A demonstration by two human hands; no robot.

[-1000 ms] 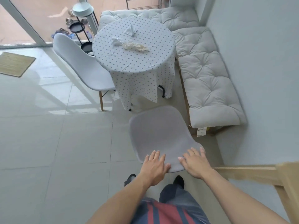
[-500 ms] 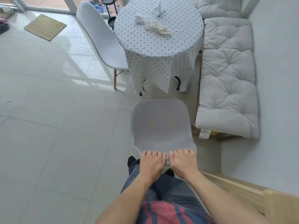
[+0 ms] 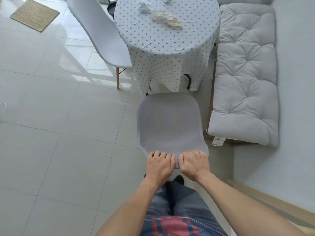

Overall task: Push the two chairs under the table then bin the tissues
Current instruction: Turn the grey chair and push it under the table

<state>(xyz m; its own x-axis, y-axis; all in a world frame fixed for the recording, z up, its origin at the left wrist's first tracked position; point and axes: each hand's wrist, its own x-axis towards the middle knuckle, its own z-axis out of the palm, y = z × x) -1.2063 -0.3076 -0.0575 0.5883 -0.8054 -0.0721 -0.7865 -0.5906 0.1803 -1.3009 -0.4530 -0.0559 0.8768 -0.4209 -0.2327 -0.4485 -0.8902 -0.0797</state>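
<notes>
Now closer: grey moulded-plastic chair (image 3: 168,123), front edge reaching round polka-dot-clothed counter (image 3: 167,36) at 12 o'clock. Left grip (image 3: 160,165), right grip (image 3: 194,163) clenched on backrest. Crumpled white tissues (image 3: 160,14) unbinned atop counter.

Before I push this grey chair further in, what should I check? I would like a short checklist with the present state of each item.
1. Both hands on the backrest: left hand and right hand grip the top edge of the grey chair. Ok.
2. Chair lined up with the table: roughly centred. Ok.
3. Seat front under the tablecloth: not ok, only at its hem.
4. Table legs clear of the chair legs: cannot tell, hidden.
5. White chair tucked in: not ok.
6. Tissues binned: not ok, on the table.
</notes>
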